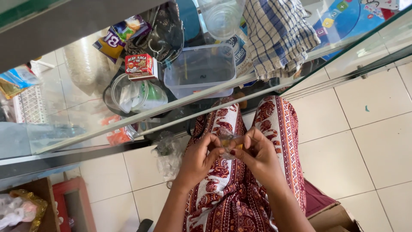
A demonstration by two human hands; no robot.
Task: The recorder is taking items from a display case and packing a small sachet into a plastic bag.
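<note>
Pinching a small clear packet (227,144), left hand (198,160) and right hand (256,155) grips clenched, contents unclear

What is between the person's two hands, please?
In the head view, a small clear plastic packet lies between the left hand and the right hand. Fingertips of both hands pinch it, above the patterned trousers.

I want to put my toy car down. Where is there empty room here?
The floor tiles right of the person's patterned trousers are bare. Tiles lower left, between the red box and the left hand, are partly free. The glass case is crowded: tub, checked cloth, packets. Both hands hold a small wrapper.
</note>
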